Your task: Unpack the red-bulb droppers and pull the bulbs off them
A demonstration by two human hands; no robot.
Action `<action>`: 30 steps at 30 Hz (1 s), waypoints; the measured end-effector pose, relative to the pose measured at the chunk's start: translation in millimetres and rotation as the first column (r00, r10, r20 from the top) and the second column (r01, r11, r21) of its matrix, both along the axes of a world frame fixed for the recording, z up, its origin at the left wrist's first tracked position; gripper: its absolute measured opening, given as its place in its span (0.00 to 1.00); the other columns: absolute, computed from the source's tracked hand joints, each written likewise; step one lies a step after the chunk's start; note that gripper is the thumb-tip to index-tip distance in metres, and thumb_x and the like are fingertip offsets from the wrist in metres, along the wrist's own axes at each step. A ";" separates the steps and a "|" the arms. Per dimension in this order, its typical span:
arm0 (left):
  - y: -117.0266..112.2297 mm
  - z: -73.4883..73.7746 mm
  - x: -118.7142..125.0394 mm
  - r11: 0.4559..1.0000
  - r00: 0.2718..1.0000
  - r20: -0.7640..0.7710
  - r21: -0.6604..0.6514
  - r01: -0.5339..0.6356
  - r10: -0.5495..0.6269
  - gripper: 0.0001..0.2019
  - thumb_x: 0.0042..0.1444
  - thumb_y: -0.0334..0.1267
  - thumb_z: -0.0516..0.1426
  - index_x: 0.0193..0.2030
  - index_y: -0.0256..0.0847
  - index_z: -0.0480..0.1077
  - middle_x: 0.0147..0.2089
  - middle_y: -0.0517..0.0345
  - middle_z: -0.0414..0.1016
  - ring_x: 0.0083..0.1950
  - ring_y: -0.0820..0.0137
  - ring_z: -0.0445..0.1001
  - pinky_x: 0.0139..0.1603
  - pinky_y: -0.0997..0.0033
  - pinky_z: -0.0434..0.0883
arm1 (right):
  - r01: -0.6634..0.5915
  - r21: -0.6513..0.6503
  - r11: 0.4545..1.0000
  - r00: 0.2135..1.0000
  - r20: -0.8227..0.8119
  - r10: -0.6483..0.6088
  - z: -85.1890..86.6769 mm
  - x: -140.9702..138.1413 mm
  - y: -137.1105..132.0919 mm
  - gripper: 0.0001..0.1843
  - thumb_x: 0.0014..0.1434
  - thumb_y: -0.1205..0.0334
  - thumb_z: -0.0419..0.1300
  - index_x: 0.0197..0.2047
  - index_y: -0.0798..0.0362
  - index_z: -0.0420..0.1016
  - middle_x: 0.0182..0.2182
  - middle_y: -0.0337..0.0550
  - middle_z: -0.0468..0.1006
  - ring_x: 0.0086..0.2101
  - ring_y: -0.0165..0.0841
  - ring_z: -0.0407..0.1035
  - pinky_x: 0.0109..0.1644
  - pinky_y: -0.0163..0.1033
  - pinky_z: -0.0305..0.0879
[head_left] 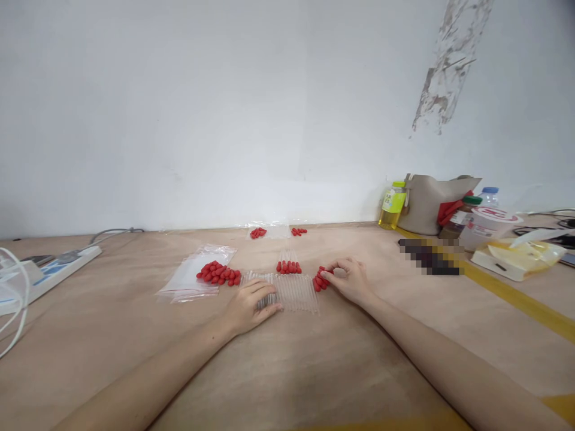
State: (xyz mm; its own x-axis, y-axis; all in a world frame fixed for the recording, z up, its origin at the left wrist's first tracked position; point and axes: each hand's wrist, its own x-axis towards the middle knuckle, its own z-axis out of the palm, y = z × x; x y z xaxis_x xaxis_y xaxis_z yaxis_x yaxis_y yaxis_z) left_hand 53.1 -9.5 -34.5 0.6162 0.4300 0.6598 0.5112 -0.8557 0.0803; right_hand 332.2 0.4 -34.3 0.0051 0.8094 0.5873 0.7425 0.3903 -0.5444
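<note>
A row of clear thin tubes point(299, 293) lies side by side in front of me. My left hand point(253, 306) rests over the left part of the row, its fingers stretched out across the tubes. At the right end of the row, my right hand point(350, 279) is closed, thumb and fingertips together on a small red bulb-shaped cap point(323, 273) at the edge of a little group. Behind the tubes, several more tubes with red caps point(288, 267) lie in a line. A larger heap of red caps point(217, 273) sits left of my left hand.
Clear plastic bags point(188, 275) lie under and beside the heap. Another bag with red pieces point(258, 233) is by the wall. A white power strip point(72, 272) stands left; a yellow-green bottle point(392, 206), a beige bag point(429, 206) and a tissue pack point(516, 257) stand right.
</note>
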 end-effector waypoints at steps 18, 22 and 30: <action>-7.0 11.0 -6.3 0.989 0.977 -0.152 -0.006 -0.150 0.148 0.21 0.49 0.52 0.56 0.48 0.45 0.68 0.46 0.54 0.74 0.53 0.61 0.67 0.58 0.49 0.52 | 0.114 0.034 0.993 0.956 0.269 -0.119 31.8 -47.0 13.0 0.11 0.52 0.55 0.54 0.25 0.49 0.74 0.27 0.41 0.76 0.34 0.36 0.63 0.42 0.46 0.45; -9.1 12.6 -10.0 0.982 0.983 -0.081 0.104 -0.157 0.166 0.26 0.44 0.54 0.58 0.48 0.42 0.68 0.46 0.50 0.72 0.52 0.58 0.65 0.56 0.49 0.55 | 0.173 -0.067 0.983 0.895 0.426 -0.128 32.7 -75.8 25.3 0.17 0.51 0.49 0.53 0.24 0.51 0.76 0.29 0.49 0.75 0.37 0.42 0.63 0.40 0.48 0.47; -9.0 12.2 -10.3 0.978 0.983 -0.015 0.107 -0.178 0.180 0.21 0.46 0.50 0.58 0.46 0.44 0.69 0.49 0.49 0.67 0.50 0.58 0.63 0.49 0.54 0.62 | 0.195 -0.056 0.979 0.871 0.470 -0.146 29.4 -90.1 27.7 0.14 0.53 0.58 0.53 0.24 0.55 0.75 0.32 0.53 0.74 0.39 0.43 0.63 0.40 0.48 0.47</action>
